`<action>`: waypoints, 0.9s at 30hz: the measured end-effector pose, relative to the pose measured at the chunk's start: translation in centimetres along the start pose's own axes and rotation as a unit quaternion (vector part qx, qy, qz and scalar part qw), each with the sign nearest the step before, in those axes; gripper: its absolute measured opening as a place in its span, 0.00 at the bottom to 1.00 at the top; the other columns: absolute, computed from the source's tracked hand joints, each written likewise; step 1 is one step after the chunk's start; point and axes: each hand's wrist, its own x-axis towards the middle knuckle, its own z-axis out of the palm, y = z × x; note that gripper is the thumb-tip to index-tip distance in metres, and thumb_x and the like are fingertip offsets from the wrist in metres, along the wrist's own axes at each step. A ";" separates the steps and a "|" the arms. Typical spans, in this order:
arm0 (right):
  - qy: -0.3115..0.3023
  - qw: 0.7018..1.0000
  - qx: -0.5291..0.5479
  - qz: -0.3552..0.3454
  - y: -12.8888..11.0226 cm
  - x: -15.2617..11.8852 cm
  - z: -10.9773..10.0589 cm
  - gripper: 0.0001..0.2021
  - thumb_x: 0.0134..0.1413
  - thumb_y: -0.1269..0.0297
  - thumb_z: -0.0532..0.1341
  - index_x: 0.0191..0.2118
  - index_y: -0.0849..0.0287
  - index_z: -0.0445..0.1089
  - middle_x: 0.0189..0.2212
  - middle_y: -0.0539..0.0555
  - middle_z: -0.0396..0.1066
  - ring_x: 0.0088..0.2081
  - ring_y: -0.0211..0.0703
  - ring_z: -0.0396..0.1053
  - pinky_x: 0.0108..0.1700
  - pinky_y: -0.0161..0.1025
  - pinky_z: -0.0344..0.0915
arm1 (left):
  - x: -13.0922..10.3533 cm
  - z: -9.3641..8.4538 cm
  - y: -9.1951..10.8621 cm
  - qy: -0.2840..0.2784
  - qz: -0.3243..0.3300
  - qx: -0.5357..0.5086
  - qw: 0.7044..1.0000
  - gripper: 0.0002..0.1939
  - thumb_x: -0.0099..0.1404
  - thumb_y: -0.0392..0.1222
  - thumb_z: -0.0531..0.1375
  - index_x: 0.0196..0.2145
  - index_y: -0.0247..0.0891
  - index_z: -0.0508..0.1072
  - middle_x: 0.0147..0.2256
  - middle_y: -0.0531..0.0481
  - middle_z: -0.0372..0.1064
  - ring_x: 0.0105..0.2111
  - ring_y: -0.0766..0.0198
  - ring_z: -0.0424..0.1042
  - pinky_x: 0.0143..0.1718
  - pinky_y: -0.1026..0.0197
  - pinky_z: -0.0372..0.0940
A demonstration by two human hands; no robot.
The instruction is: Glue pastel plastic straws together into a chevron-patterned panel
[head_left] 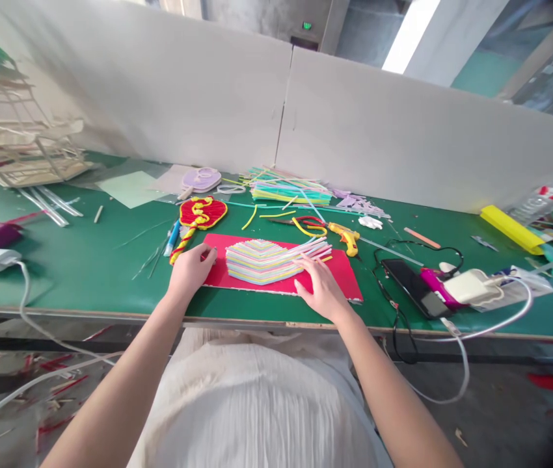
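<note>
A red board [218,276] lies on the green table in front of me. On it rests a leaf-shaped piece [257,263] made of pastel strips set in a V pattern, with loose strip ends [313,247] sticking out to the right. My left hand [192,266] is curled at the board's left edge, thumb and fingers closed about it. Over the right end of the piece, my right hand [321,286] has its fingers apart, the tips touching the strips. Just behind the board are a yellow glue gun [347,238] and scissors with red-yellow handles [310,225].
A red and yellow fan-shaped craft [202,213] lies behind my left hand. Bundled pastel strips [291,188] lie by the white partition [378,123]. At right are a phone [416,286], a white charger [474,287] and cables; a wire rack [27,149] stands far left.
</note>
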 end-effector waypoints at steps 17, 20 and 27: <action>-0.005 1.000 0.003 0.012 0.0 -0.1 0.1 0.23 0.58 0.65 0.53 0.59 0.57 0.54 0.58 0.62 0.63 0.63 0.52 0.55 0.62 0.60 0.52 | 0.1 0.1 -0.3 -0.003 0.005 0.004 1.000 0.14 0.60 0.50 0.52 0.25 0.41 0.69 0.26 0.50 0.73 0.27 0.61 0.68 0.27 0.64 0.57; 0.003 1.000 0.002 0.015 0.0 -0.1 0.1 0.22 0.58 0.66 0.53 0.59 0.57 0.55 0.57 0.62 0.64 0.62 0.52 0.57 0.62 0.60 0.52 | 0.2 0.1 -0.3 -0.005 0.005 0.003 1.000 0.13 0.60 0.50 0.52 0.25 0.41 0.69 0.25 0.51 0.73 0.27 0.61 0.69 0.27 0.64 0.57; 0.022 1.000 -0.002 0.019 0.0 -0.2 0.1 0.17 0.59 0.66 0.53 0.54 0.58 0.59 0.53 0.61 0.68 0.61 0.51 0.59 0.61 0.59 0.54 | 0.2 0.1 -0.3 -0.001 0.003 0.005 1.000 0.13 0.60 0.50 0.52 0.24 0.41 0.68 0.24 0.51 0.71 0.26 0.61 0.68 0.26 0.64 0.56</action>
